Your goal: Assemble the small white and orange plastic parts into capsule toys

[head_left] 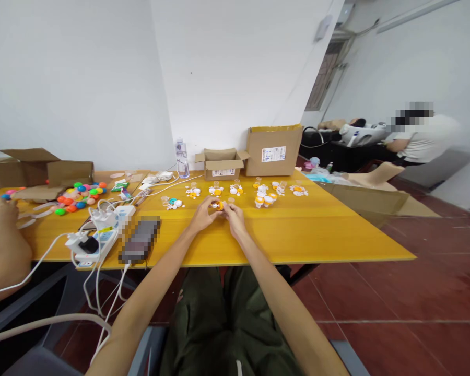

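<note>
Over the middle of the yellow table (297,235), my left hand (204,214) and my right hand (234,216) meet around a small orange and white plastic part (218,206). The fingers of both hands are closed on it from either side, and they hide some of it. Beyond my hands lie small piles of white and orange parts (194,192) with clear cups. A pile with a teal ring (173,202) is to the left. Right of my right hand stand several orange-and-white pieces (265,199) in a cluster.
A power strip (115,230) with white cables and a phone (141,240) lie left. Colourful balls (78,197) sit near another person's arm (3,240). Cardboard boxes (274,151) and a bottle (182,159) line the wall. Another person (426,136) sits at far right.
</note>
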`<state>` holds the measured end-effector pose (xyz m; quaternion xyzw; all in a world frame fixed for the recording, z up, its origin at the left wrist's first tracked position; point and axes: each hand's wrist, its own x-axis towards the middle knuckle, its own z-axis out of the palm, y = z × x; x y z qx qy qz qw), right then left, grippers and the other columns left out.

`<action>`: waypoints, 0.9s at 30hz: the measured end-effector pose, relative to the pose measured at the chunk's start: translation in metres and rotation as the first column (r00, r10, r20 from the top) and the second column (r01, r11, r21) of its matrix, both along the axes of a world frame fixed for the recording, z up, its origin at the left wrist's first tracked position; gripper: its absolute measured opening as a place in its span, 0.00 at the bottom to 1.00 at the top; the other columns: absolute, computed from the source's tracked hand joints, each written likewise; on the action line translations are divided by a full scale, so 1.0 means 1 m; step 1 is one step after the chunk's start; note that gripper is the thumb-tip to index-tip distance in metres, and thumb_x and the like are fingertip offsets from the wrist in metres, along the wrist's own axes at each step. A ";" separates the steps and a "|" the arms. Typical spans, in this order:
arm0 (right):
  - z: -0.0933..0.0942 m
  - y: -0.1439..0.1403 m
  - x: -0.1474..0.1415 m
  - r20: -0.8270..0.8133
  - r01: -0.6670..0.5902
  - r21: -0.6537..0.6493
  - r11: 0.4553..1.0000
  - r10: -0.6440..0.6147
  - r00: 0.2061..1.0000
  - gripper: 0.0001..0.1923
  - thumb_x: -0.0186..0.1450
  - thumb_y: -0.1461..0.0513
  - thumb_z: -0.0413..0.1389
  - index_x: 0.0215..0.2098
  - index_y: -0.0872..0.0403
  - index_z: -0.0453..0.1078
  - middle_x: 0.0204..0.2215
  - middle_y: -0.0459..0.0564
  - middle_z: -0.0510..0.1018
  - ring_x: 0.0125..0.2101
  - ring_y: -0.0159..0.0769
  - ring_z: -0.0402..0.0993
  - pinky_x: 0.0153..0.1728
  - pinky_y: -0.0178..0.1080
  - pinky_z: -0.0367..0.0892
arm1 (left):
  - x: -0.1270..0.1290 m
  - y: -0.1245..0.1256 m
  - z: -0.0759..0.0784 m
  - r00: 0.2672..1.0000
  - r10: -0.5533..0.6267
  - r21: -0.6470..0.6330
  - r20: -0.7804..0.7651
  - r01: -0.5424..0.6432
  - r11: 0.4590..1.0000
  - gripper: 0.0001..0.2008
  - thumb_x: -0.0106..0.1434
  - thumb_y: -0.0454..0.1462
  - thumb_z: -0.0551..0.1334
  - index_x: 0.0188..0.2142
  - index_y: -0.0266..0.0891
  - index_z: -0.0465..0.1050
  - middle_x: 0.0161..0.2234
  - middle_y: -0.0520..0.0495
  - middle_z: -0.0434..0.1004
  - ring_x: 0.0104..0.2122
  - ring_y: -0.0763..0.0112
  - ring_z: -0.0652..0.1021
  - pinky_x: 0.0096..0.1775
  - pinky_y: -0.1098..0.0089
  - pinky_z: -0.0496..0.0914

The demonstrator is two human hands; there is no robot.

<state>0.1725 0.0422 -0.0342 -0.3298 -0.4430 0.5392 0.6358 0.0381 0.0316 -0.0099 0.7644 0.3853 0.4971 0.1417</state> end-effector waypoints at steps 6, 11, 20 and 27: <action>0.000 0.001 0.000 0.033 -0.020 -0.010 1.000 0.020 0.999 0.26 0.48 0.39 0.65 0.18 0.51 0.68 0.20 0.44 0.72 0.25 0.34 0.68 0.30 0.38 0.69 | 0.001 0.000 0.002 0.998 -0.028 -0.092 0.057 0.033 0.995 0.10 0.60 0.35 0.66 0.43 0.41 0.75 0.41 0.47 0.81 0.42 0.65 0.79 0.46 0.64 0.74; -0.002 0.002 -0.003 0.105 0.011 0.020 1.000 -0.013 0.994 0.29 0.50 0.36 0.61 0.17 0.51 0.66 0.18 0.45 0.72 0.23 0.35 0.67 0.28 0.38 0.67 | 0.001 0.002 0.002 0.992 -0.040 -0.155 0.116 0.058 0.986 0.09 0.58 0.37 0.67 0.40 0.39 0.75 0.39 0.48 0.81 0.40 0.66 0.80 0.45 0.66 0.75; 0.001 -0.004 -0.001 0.204 0.178 0.129 0.976 -0.202 0.958 0.16 0.57 0.46 0.60 0.27 0.50 0.73 0.27 0.47 0.79 0.33 0.40 0.74 0.37 0.39 0.70 | -0.007 0.016 -0.010 0.984 0.018 -0.292 0.177 0.035 0.956 0.10 0.53 0.35 0.70 0.35 0.39 0.75 0.33 0.50 0.80 0.32 0.69 0.79 0.37 0.69 0.75; 0.009 -0.014 -0.004 0.270 0.186 0.295 0.937 -0.268 0.925 0.07 0.59 0.55 0.59 0.31 0.48 0.76 0.33 0.47 0.79 0.35 0.40 0.74 0.41 0.40 0.68 | -0.008 0.018 -0.015 0.988 -0.014 -0.283 0.153 0.057 0.957 0.10 0.53 0.35 0.71 0.37 0.38 0.79 0.33 0.49 0.79 0.31 0.70 0.77 0.37 0.69 0.75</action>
